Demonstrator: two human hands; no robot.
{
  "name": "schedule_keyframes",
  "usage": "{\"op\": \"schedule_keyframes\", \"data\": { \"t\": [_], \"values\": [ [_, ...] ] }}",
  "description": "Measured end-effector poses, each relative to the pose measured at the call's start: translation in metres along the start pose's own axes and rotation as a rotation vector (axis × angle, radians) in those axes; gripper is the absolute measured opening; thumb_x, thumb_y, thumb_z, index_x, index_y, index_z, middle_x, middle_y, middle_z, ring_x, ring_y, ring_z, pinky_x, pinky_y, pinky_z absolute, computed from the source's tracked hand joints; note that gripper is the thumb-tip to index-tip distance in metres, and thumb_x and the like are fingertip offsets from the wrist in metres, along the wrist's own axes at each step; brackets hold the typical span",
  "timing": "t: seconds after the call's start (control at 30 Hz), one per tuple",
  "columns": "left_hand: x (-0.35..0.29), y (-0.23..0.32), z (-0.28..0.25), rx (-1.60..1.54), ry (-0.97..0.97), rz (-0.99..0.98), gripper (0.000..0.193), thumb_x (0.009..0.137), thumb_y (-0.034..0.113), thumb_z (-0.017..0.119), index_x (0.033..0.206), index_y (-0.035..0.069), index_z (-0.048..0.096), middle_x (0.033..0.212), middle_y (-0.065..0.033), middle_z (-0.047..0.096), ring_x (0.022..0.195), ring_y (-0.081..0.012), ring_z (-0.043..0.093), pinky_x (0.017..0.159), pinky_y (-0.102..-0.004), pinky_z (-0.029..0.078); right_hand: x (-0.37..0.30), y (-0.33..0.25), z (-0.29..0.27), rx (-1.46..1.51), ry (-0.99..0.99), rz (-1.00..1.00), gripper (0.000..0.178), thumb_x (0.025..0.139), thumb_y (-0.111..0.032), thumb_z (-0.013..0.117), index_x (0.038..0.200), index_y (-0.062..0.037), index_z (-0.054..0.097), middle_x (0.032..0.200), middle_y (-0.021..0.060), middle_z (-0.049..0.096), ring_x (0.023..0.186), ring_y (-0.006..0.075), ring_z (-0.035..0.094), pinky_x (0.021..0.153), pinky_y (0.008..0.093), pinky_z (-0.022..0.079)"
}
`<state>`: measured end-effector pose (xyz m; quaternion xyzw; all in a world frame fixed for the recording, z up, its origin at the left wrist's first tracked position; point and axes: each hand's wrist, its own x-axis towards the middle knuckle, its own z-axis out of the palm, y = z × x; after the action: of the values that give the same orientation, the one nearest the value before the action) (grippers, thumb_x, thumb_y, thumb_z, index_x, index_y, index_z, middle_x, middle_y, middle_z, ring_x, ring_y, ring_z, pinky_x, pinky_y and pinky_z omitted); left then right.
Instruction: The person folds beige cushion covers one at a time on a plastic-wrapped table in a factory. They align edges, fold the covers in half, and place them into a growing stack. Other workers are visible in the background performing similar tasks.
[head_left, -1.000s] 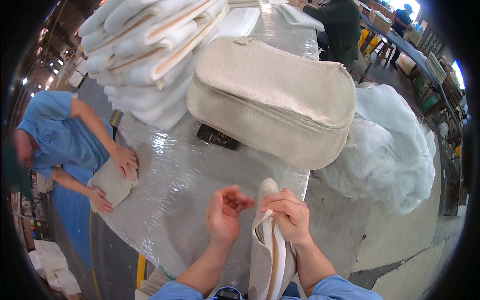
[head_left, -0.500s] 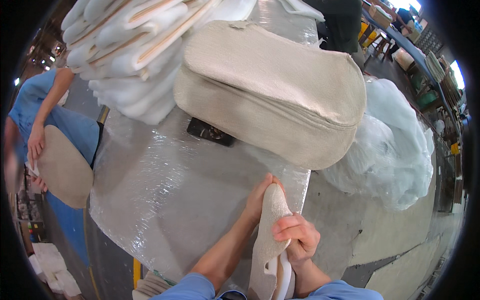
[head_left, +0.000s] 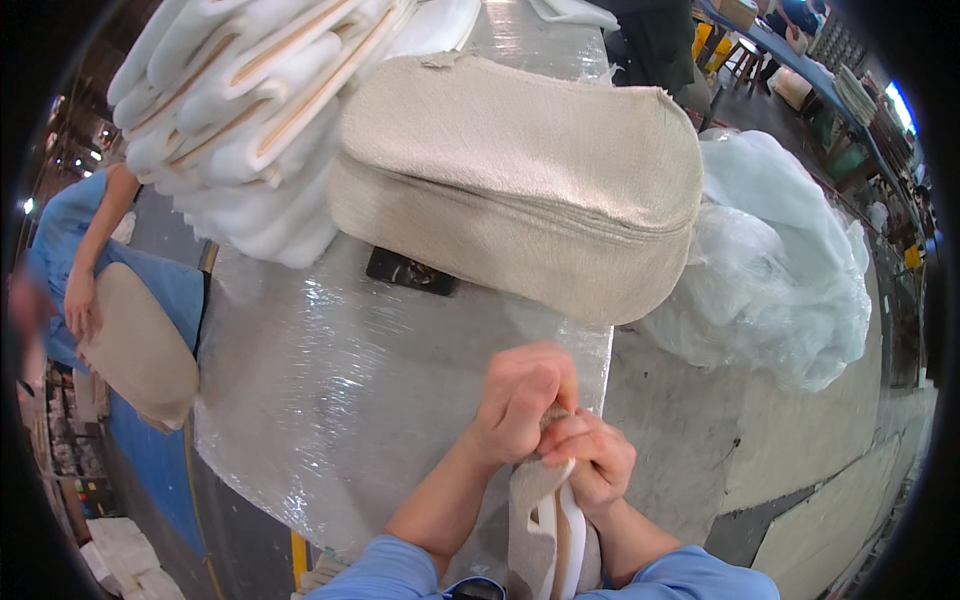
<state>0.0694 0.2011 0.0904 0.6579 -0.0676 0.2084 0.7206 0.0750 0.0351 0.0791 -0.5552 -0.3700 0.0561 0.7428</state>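
Head view. Left hand and right hand, both closed, pinch the top of an upright beige padded piece above the table's near edge; its finishing looks unfinished. Left to right: co-worker's hand, white stack, beige stack, plastic-wrapped table, loose plastic sheeting.

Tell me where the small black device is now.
In the head view, the small black device lies upper-centre on the plastic-wrapped table, under the beige fabric stack's front edge.
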Motion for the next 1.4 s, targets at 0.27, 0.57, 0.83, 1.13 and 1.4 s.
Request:
{"op": "schedule_keyframes", "data": {
  "t": [0.27,0.57,0.83,1.13,1.4],
  "values": [
    [-0.028,-0.041,-0.015,-0.307,0.305,-0.497,0.058,0.117,0.045,0.030,0.125,0.002,0.068,0.113,-0.0094,0.074,0.102,-0.0150,0.063,0.092,-0.0297,0.050,0.012,0.015,0.006,-0.017,-0.115,0.129,0.024,0.102,-0.022,0.068,0.104,0.0005,0.076,0.111,0.0135,0.078,0.092,0.0229,0.072,0.083,0.0350,0.054],
    [-0.014,-0.053,-0.020,-0.552,0.433,-0.553,0.060,0.115,0.052,0.039,0.143,0.002,0.055,0.131,-0.0156,0.065,0.104,-0.0221,0.071,0.090,-0.0360,0.058,0.144,0.055,-0.022,0.154,-0.140,0.361,0.069,0.116,-0.056,0.033,0.132,0.0010,0.069,0.119,0.0067,0.073,0.073,0.0093,0.051,0.065,0.0251,0.043],
    [0.015,-0.074,-0.018,-0.491,0.511,-0.468,0.043,0.115,0.038,0.040,0.130,0.004,0.062,0.111,-0.0091,0.072,0.092,-0.0159,0.071,0.077,-0.0288,0.056,0.128,0.083,0.035,0.317,-0.035,0.387,0.078,0.112,-0.068,0.027,0.141,-0.0063,0.065,0.123,0.0016,0.068,0.095,0.0091,0.051,0.080,0.0261,0.046],
    [0.036,-0.039,0.003,-0.040,0.490,-0.440,0.037,0.112,0.027,0.045,0.133,0.000,0.059,0.114,-0.0106,0.068,0.100,-0.0178,0.066,0.087,-0.0313,0.054,0.098,0.065,0.020,0.119,0.023,0.255,0.096,0.101,-0.083,0.038,0.162,-0.0099,0.044,0.152,0.0112,0.049,0.126,0.0219,0.048,0.113,0.0385,0.038],
    [0.025,-0.013,0.002,0.032,0.486,-0.556,0.035,0.105,0.019,0.050,0.133,0.000,0.057,0.112,-0.0135,0.068,0.099,-0.0180,0.066,0.086,-0.0326,0.055,0.078,0.053,0.010,0.040,-0.120,0.280,0.093,0.102,-0.072,0.053,0.169,-0.0113,0.032,0.163,0.0185,0.036,0.145,0.0298,0.041,0.120,0.0459,0.034]
  ]
}}
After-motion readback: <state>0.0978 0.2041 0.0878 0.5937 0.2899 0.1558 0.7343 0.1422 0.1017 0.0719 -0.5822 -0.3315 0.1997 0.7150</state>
